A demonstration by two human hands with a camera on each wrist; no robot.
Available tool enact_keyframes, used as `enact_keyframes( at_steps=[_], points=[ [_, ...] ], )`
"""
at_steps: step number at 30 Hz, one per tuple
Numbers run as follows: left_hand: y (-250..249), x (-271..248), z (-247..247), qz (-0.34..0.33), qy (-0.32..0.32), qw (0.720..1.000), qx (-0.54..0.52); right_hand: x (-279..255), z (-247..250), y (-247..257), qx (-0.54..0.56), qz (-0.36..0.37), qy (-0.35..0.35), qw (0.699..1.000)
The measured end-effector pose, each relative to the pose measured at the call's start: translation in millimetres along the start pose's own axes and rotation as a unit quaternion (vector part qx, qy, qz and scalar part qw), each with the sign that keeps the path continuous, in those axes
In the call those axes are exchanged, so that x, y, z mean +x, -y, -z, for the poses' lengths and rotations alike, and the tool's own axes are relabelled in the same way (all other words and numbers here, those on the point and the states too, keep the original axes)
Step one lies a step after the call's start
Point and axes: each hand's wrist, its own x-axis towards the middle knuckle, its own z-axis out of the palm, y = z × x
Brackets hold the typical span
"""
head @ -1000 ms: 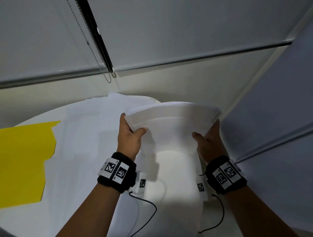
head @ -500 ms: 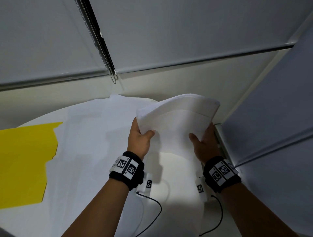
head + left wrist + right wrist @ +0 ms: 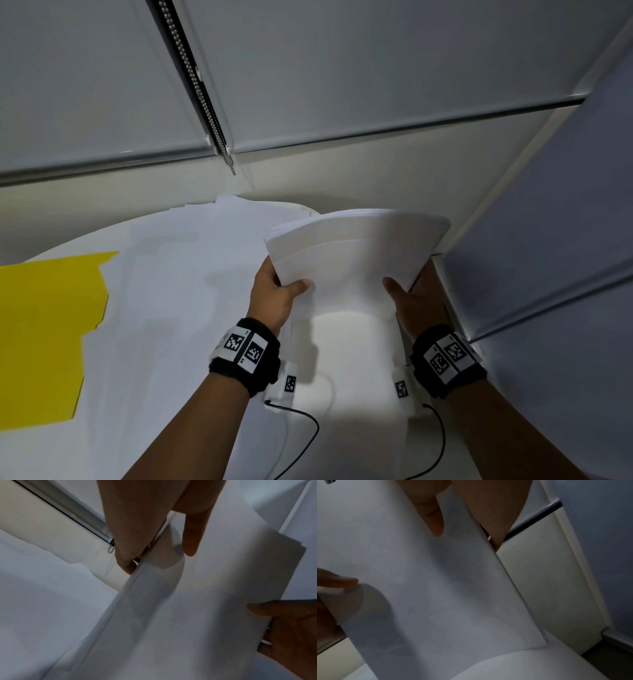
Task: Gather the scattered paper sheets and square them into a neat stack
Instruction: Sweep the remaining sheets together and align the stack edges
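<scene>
Fingers of both hands vanish behind the held paper stack.

Head view — high, looking forward and down over the desk toward the blinds. Left wrist view close along the left hand, facing right. Right wrist view close, facing left. All three share the paper stack.

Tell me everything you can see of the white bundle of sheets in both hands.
The bundle of sheets is plain white paper, many leaves thick, held upright above the table. Its top edge bows and fans unevenly. The left hand grips its left edge, the right hand its right edge, thumbs in front. Its lower edge is hidden.
</scene>
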Motion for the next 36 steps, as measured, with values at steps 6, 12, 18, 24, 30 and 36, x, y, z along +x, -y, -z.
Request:
enact_keyframes(
  at_steps=[6, 12, 18, 24, 30, 36],
  points=[
    [28, 8, 3, 0.05, 0.007, 0.998, 0.048, -2, 0, -19, -0.013, -0.091, 0.047, 0.995],
    [46, 13, -2, 0.053, -0.002, 0.996, 0.065, 1, -10, -39, -0.022, -0.164, 0.035, 0.986],
    [52, 18, -2, 0.041, -0.009, 0.998, 0.054, 4, -2, -42, -0.039, -0.167, 0.038, 0.985],
    [76, 22, -3, 0.103, 0.016, 0.991, 0.084, 2, -1, -59, -0.1, -0.216, 0.101, 0.966],
    [86, 22, -7, 0.12, 0.014, 0.988, 0.094, -1, -8, -61, -0.09, -0.228, 0.088, 0.966],
    [87, 8, 3, 0.135, 0.045, 0.976, 0.164, -10, -4, -62, -0.06, -0.22, 0.09, 0.969]
  ],
)
